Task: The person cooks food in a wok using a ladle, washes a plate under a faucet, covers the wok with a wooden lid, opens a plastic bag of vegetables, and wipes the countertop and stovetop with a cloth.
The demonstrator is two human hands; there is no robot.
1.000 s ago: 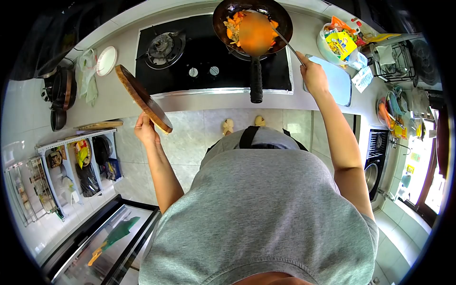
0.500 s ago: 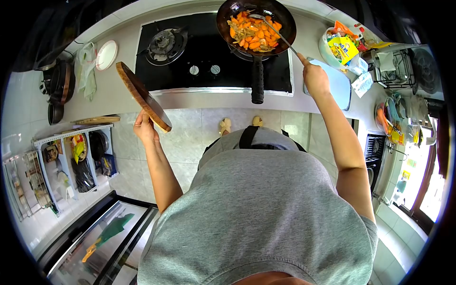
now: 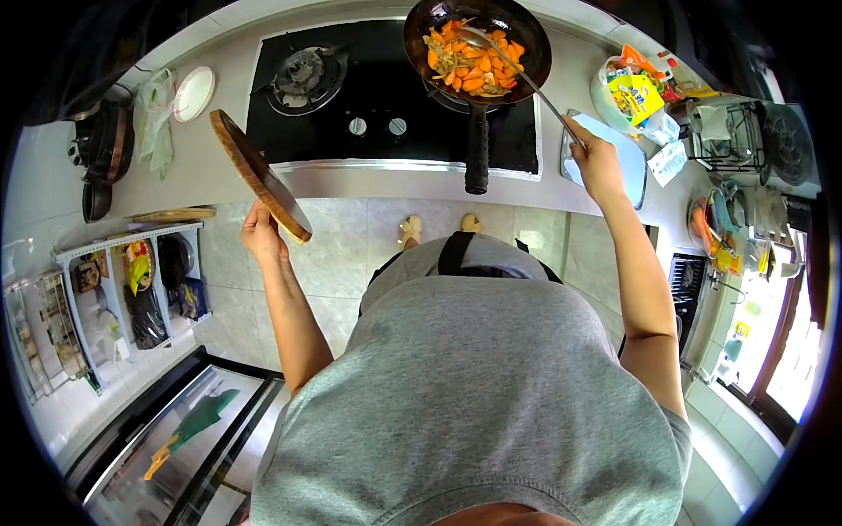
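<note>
At the front edge of the counter [image 3: 377, 186], I see through the head camera the left hand [image 3: 262, 233] pinching the lower rim of a wooden disc [image 3: 260, 180], which may be a lid or a board; it tilts up on edge, probably so the cooking side stays uncovered. The right hand [image 3: 600, 167] is closed round the end of a long-handled utensil [image 3: 545, 102], held far back, I judge, to spare the fingers the heat. Under that wrist lies a pale blue board [image 3: 633, 165], partly hidden from me. Between the hands, the wok handle [image 3: 477, 151] points towards the wearer and juts across the stove's front, the thing I would mind most. Beyond it the wok [image 3: 537, 54] sits over the right burner, mostly blocking my view of it, and holds orange pieces [image 3: 475, 72] with the utensil's head among them. Farther out, a tub [image 3: 601, 100] of packets [image 3: 636, 98] crowds the right; on the left are the bare burner [image 3: 303, 79], a plate [image 3: 194, 94] and a plastic bag [image 3: 156, 124].
</note>
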